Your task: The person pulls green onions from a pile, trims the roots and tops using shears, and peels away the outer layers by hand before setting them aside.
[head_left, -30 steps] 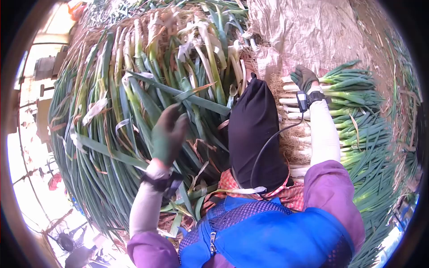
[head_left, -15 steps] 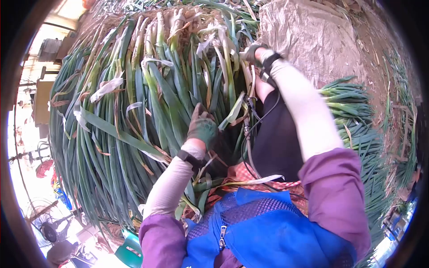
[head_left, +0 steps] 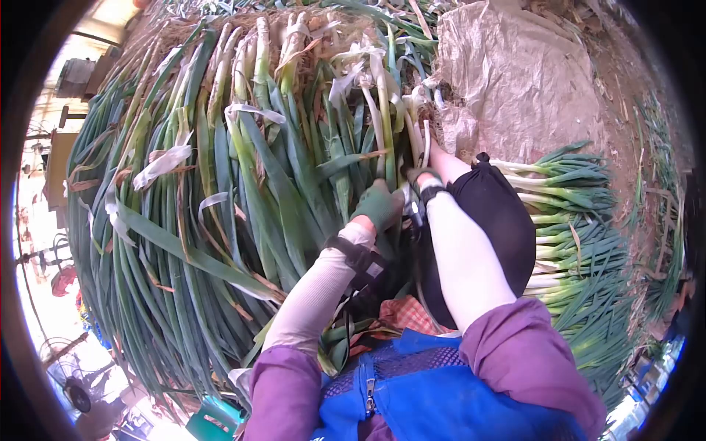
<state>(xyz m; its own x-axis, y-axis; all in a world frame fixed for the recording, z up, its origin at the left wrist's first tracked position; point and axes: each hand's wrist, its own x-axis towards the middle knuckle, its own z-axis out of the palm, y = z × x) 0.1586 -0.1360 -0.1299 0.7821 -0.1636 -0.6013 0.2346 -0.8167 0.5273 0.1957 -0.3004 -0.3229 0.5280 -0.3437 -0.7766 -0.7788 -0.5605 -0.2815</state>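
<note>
Green onions [head_left: 272, 169] lie in a large heap, pale root ends at the top and green leaves toward me. My left hand [head_left: 379, 204], in a green glove, is closed at the heap's right edge; what its fingers hold is hidden. Close beside it, my right hand [head_left: 422, 178], also gloved, is curled over the lower end of pale stalks [head_left: 412, 125]. Its grip cannot be made out. A shiny metal piece [head_left: 413, 207] shows between and just below my hands, near my dark-clad knee [head_left: 493, 220].
More green onions [head_left: 573, 242] are laid in a row to my right. A crumpled brown sheet [head_left: 522, 73] covers the ground ahead. A green plastic object [head_left: 213, 420] and a fan [head_left: 77, 393] stand at lower left. Loose leaves litter the far right.
My right hand has come down from the root ends toward me. My left hand has moved right and up, and the two hands are now close together.
</note>
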